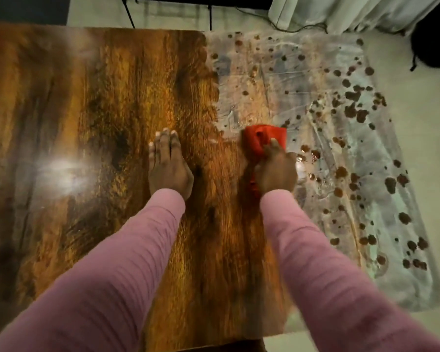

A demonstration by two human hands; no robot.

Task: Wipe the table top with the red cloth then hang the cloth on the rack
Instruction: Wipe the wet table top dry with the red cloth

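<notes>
The brown wooden table top (112, 102) fills the left and middle of the head view. My right hand (276, 171) grips a bunched red cloth (262, 139) and holds it down near the table's right edge. My left hand (167, 163) lies flat on the wood to the left of the cloth, fingers straight and together. Both arms wear pink sleeves. No rack can be made out clearly.
To the right of the table a pale sheet (341, 148) with many brown spots lies on the floor. Thin black legs of a stand (210, 17) rise at the top. A white curtain (341, 11) hangs top right beside a dark object (434, 47).
</notes>
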